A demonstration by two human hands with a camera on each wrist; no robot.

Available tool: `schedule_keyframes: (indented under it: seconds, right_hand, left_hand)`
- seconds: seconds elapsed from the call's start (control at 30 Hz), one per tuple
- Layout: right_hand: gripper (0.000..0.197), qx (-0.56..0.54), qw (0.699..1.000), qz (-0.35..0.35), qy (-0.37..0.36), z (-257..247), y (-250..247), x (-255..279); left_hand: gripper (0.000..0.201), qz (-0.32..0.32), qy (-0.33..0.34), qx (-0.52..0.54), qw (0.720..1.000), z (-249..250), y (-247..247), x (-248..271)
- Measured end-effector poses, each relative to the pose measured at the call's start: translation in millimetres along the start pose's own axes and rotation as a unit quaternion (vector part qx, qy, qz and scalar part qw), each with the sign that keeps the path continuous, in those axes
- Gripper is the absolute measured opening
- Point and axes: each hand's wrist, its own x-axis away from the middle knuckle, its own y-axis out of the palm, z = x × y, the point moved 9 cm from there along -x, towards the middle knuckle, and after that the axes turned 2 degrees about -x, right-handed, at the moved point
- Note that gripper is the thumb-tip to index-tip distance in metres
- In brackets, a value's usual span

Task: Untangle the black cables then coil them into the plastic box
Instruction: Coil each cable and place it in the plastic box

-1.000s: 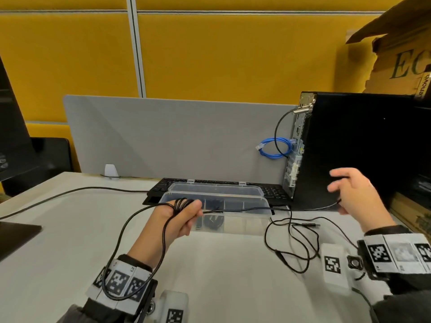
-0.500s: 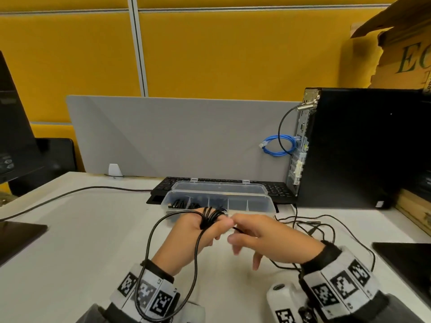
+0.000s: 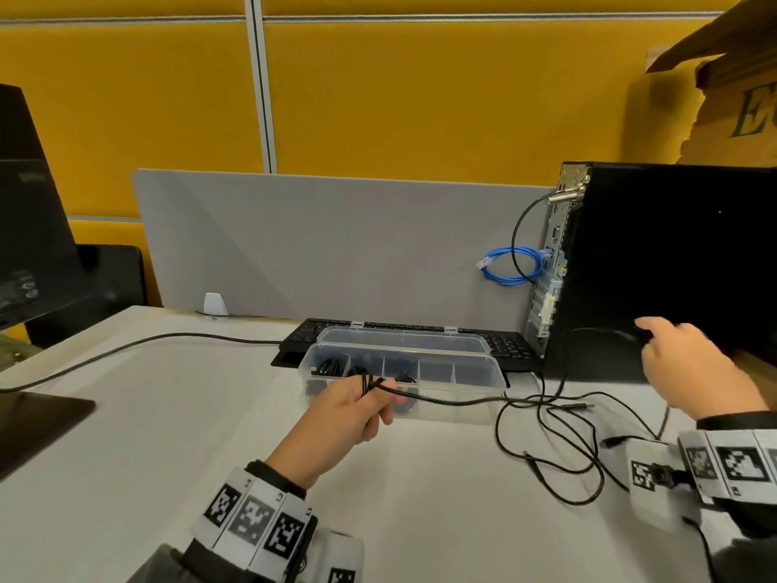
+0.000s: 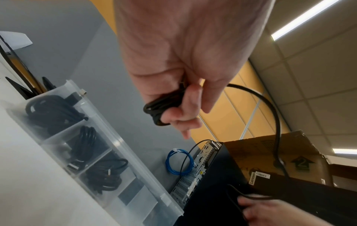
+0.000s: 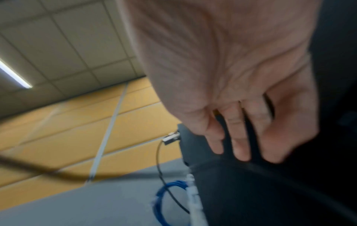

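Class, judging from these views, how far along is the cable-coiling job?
Done: three plastic box compartments already hold coiled cables. In hand: the left hand grips a coil while the right hand draws cable out. Left: loose cable on the desk.

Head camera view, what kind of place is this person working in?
Most likely an office desk: a grey desk divider stands before yellow wall panels, with a black keyboard and a black desktop computer tower on the white desk.

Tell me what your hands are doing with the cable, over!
Left hand grips coiled black cable. Right hand pulls its free length out by the computer tower. Loose tangle on desk beside plastic box.
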Motion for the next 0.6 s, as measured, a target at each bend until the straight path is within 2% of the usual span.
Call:
schedule_keyframes:
  seconds: [0.1, 0.17, 0.2, 0.27, 0.3, 0.37, 0.4, 0.43, 0.47, 0.53, 0.57, 0.6]
  right_hand:
    - [0.04, -0.082, 0.982, -0.001, -0.168, -79, -18, 24]
    - [0.042, -0.183, 0.942, -0.117, -0.255, -139, -19, 62]
    - [0.048, -0.228, 0.912, -0.192, -0.28, -165, -15, 86]
    - [0.056, -0.26, 0.856, -0.312, -0.321, -198, -1, 130]
    - [0.052, -0.252, 0.837, -0.342, -0.344, -207, 8, 145]
    - [0.021, -0.258, 0.812, -0.367, -0.374, -216, 16, 160]
    - [0.007, -0.284, 0.806, -0.369, -0.365, -215, 16, 159]
    - [0.013, -0.306, 0.812, -0.347, -0.355, -212, 14, 150]
    - [0.021, -0.312, 0.831, -0.303, -0.348, -207, 11, 139]
    - [0.023, -0.321, 0.872, -0.165, -0.331, -193, -4, 112]
    - [0.021, -0.324, 0.882, -0.102, -0.327, -186, -10, 104]
    - [0.02, -0.327, 0.886, -0.071, -0.319, -181, -10, 99]
  left_hand:
    - [0.044, -0.003, 0.002, -0.016, 1.0, -4, 5, -1]
    - [0.045, 0.0, 0.008, -0.035, 0.999, -5, 7, -2]
    - [0.043, 0.002, 0.011, -0.045, 0.999, -5, 8, -2]
    - [0.037, 0.011, 0.017, -0.062, 0.998, -5, 7, -1]
    - [0.034, 0.018, 0.023, -0.066, 0.997, -4, 7, -1]
    - [0.033, 0.027, 0.035, -0.066, 0.997, 0, 6, 0]
    - [0.034, 0.028, 0.04, -0.06, 0.997, 2, 5, 1]
    - [0.035, 0.023, 0.043, -0.048, 0.998, 6, 5, 2]
    - [0.036, 0.003, 0.043, -0.026, 0.999, 10, 7, 4]
    - [0.039, -0.083, 0.048, 0.056, 0.994, 22, 21, 11]
    - [0.041, -0.13, 0.052, 0.102, 0.985, 29, 29, 16]
    - [0.041, -0.163, 0.056, 0.148, 0.974, 35, 34, 21]
